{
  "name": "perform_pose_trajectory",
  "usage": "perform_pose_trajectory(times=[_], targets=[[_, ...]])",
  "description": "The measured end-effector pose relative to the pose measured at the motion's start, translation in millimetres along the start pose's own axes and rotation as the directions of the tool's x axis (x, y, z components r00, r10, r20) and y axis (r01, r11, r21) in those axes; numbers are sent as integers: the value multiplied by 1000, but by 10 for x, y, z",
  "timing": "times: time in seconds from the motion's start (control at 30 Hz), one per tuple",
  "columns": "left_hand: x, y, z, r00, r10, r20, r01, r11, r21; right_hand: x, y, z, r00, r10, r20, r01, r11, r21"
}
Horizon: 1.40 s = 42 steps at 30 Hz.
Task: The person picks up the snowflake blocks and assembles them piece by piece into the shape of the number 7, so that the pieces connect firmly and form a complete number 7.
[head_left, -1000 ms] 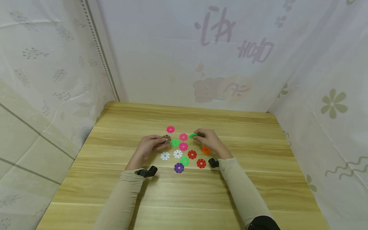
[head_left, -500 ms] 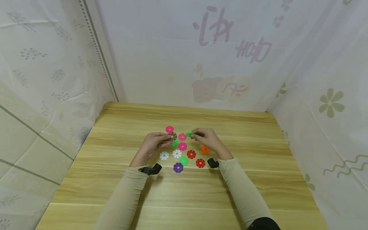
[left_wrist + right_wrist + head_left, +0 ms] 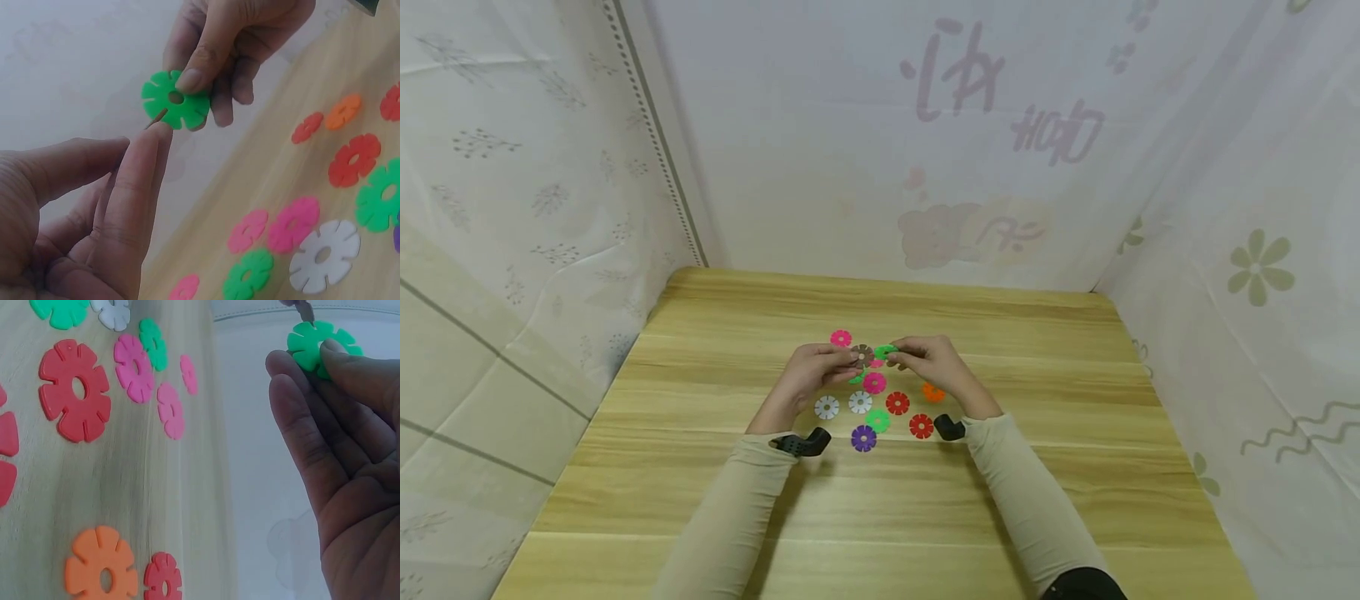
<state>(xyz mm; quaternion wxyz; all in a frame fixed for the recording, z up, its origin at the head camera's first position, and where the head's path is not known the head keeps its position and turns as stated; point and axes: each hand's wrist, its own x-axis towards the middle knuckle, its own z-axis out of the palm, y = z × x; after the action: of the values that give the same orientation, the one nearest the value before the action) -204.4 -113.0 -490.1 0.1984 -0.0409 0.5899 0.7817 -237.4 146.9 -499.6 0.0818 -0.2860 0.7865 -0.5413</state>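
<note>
My left hand (image 3: 808, 371) pinches a brown slotted plastic disc (image 3: 862, 356) between thumb and fingers. In the left wrist view that disc shows only as a thin edge. A green slotted disc (image 3: 175, 100) is pinched by my right hand (image 3: 936, 364), its thumb lying on the face near the centre hole. Both discs are held above the table, and the brown disc's edge meets the green one at a slot. How deep it sits in the slot I cannot tell. In the right wrist view, my right hand's fingers (image 3: 300, 425) extend behind the green disc (image 3: 315, 340).
More slotted discs lie flat on the wooden table (image 3: 880, 517): pink (image 3: 874, 383), white (image 3: 827, 407), red (image 3: 921, 426), purple (image 3: 863, 438), green (image 3: 877, 421) and orange (image 3: 933, 392). The purple and green ones overlap. Patterned cloth (image 3: 820, 150) hangs behind and at the sides.
My left hand has lifted the brown disc and moved right with it. My right hand has moved left with the green disc, so the two discs now meet.
</note>
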Motion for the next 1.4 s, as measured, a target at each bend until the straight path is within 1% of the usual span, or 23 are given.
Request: perform_pose_trajectory(times=[0.13, 0.23, 0.3, 0.4, 0.47, 0.53, 0.67, 0.9, 1.17, 1.23, 1.4], targets=[[8, 12, 45, 1000, -4, 14, 4, 1000, -14, 5, -13, 15, 1000, 0, -12, -1, 1000, -24], [15, 14, 70, 1000, -12, 15, 12, 1000, -4, -1, -11, 31, 999, -20, -40, 17, 996, -83], [19, 10, 81, 1000, -13, 13, 13, 1000, 7, -8, -7, 47, 996, -58, -66, 50, 990, -131], [21, -3, 87, 1000, -3, 6, 3, 1000, 24, -21, 2, 83, 985, -145, -89, 126, 975, -185], [22, -21, 79, 1000, 4, 1, -4, 1000, 31, -32, 9, 113, 976, -197, -94, 175, 964, -198], [23, -39, 71, 1000, 10, -1, -10, 999, 31, -51, 18, 142, 969, -227, -101, 203, 958, -203], [33, -65, 67, 1000, 17, 7, -17, 1000, 8, -90, 32, 183, 962, -240, -134, 208, 954, -214], [53, -94, 107, 999, 33, 12, -32, 999, -35, -123, 14, 235, 941, -283, -184, 243, 946, -215], [66, -99, 133, 999, 34, -5, -35, 998, -58, -136, 5, 275, 938, -273, -215, 236, 955, -182], [60, -98, 134, 1000, 31, 0, -31, 998, -52, -135, 16, 278, 937, -275, -215, 239, 954, -181], [57, -70, 134, 999, 33, 15, -33, 999, -12, -115, 19, 232, 940, -288, -182, 256, 949, -183]])
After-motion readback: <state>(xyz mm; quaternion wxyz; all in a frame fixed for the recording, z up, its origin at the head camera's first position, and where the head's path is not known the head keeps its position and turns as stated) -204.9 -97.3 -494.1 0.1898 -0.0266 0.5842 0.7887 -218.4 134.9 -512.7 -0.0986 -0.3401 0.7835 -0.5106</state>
